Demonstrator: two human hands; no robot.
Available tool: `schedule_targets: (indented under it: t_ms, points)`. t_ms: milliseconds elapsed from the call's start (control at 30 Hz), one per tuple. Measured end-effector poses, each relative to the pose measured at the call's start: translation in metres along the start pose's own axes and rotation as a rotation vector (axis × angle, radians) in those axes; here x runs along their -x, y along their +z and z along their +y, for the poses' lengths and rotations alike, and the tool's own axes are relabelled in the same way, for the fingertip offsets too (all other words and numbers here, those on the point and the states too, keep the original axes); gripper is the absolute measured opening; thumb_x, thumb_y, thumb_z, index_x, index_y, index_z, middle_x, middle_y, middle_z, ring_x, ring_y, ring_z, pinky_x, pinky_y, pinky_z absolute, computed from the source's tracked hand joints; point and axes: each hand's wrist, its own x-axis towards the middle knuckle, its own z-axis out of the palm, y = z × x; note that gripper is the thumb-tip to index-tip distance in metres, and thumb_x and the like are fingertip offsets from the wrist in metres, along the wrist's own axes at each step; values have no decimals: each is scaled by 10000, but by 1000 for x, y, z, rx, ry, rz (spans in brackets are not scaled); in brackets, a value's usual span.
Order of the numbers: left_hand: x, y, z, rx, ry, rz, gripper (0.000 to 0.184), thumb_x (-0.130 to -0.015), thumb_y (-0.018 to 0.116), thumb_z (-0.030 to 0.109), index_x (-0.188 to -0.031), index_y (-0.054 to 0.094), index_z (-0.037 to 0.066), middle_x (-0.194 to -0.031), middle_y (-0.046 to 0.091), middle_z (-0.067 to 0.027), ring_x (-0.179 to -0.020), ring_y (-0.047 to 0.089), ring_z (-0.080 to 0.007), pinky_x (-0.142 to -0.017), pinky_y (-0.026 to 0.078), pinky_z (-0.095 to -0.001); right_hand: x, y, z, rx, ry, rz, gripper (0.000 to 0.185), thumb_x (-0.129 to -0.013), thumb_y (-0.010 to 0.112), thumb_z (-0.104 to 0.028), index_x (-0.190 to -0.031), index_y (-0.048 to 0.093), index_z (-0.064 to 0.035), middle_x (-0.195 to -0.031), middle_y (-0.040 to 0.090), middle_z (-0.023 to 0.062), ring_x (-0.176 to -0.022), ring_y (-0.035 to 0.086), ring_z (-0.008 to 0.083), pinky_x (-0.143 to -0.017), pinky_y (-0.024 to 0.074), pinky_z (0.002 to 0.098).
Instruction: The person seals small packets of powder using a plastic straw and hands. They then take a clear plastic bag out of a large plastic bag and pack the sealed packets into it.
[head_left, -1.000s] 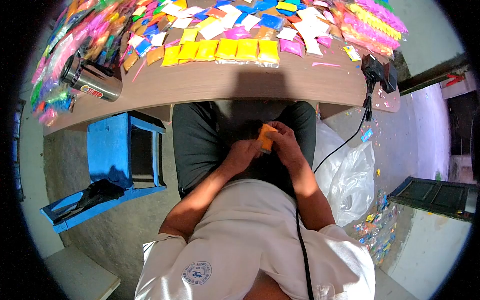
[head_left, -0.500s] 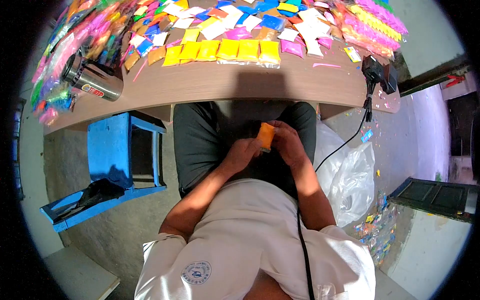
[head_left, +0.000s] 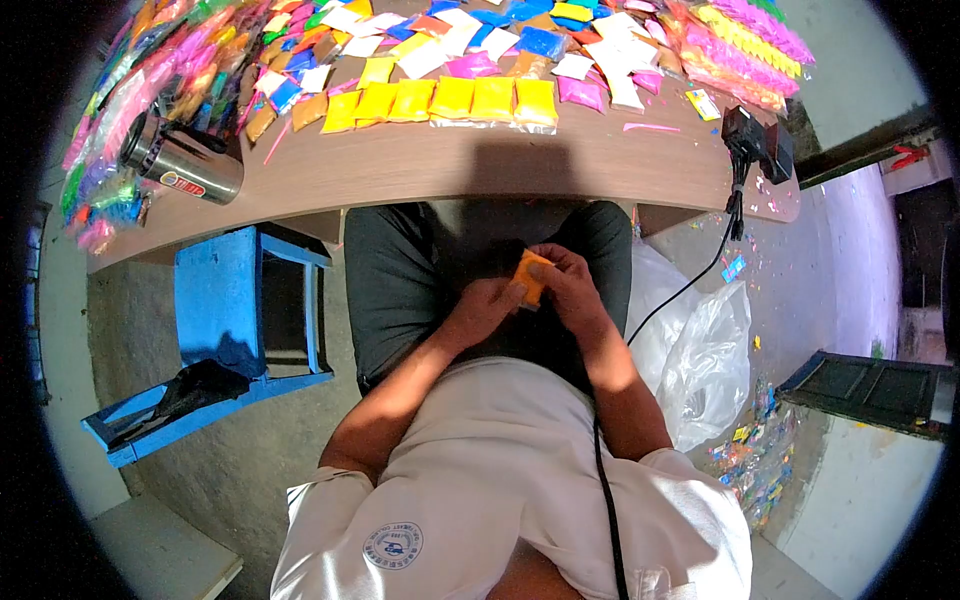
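Note:
Over my lap, a small orange packet (head_left: 530, 276) is held between my two hands, below the table's front edge. My left hand (head_left: 487, 303) pinches its lower left side. At its right side, my right hand (head_left: 568, 287) grips it with the thumb lying across its front. Up on the table (head_left: 390, 180), a row of yellow packets (head_left: 453, 97) lies along the near side of a heap of coloured packets (head_left: 480, 40). The fingers behind the orange packet are partly hidden.
A steel mug (head_left: 190, 165) lies tilted at the table's left, by bundles of bagged coloured packets (head_left: 150, 90). A black adapter with cable (head_left: 743, 140) sits at the right edge. A blue chair (head_left: 215, 300) stands left, a clear plastic bag (head_left: 700, 350) right.
My right thumb has moved across the front of the orange packet, which is now slightly tilted. My left hand stays at about the same place.

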Motion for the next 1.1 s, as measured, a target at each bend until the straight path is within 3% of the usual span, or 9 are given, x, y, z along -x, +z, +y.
schedule_targets:
  t_ms: [267,367,467,533,567,733,1100]
  points:
    - [-3,1,-3,52,36,37,483,-933,477,427,-848,614,-28,-677,564,-66,-665,528,-132,-629,435,-298,-1,6,6,-1,-51,95,212,-859,625,-170,-965,617,13,-839,634,61,-723,579,119,-648,474,255]
    - [-2,-2,-1,-58,-13,35,429,-950,467,373,-886,636,-16,-767,631,-68,-714,576,-147,-668,468,-303,-2,8,5,-6,-45,111,212,-871,617,-195,-949,621,3,-828,631,54,-707,573,118,-645,473,253]
    - [-3,2,-7,-38,28,93,472,-932,482,411,-828,611,-31,-669,569,-49,-643,527,-127,-595,430,-293,-2,9,2,-53,24,146,221,-881,606,-212,-963,613,-6,-835,626,49,-705,567,117,-638,467,253]
    - [-2,1,-5,15,21,98,466,-931,481,407,-810,606,-25,-658,566,-49,-626,523,-133,-585,427,-292,1,15,-9,-363,95,138,227,-877,597,-203,-993,597,-8,-852,620,48,-711,562,115,-625,457,248]
    - [-3,1,-7,15,20,99,466,-931,481,407,-810,606,-25,-658,566,-49,-626,523,-133,-585,427,-292,1,13,-8,-362,96,138,227,-877,597,-203,-993,597,-8,-852,620,48,-711,562,115,-625,457,248]
    - [-5,-2,-12,4,-13,126,448,-948,452,370,-788,592,-25,-661,567,-66,-623,520,-135,-584,425,-290,1,5,9,-58,103,19,258,-855,570,-153,-1034,571,32,-874,622,63,-733,575,130,-650,462,260]
    - [-3,-4,-6,86,-12,117,441,-960,442,346,-875,619,-48,-711,608,-76,-671,580,-135,-610,462,-283,2,6,4,105,36,-78,354,-817,601,-127,-1103,527,69,-885,628,77,-793,587,142,-686,468,253]
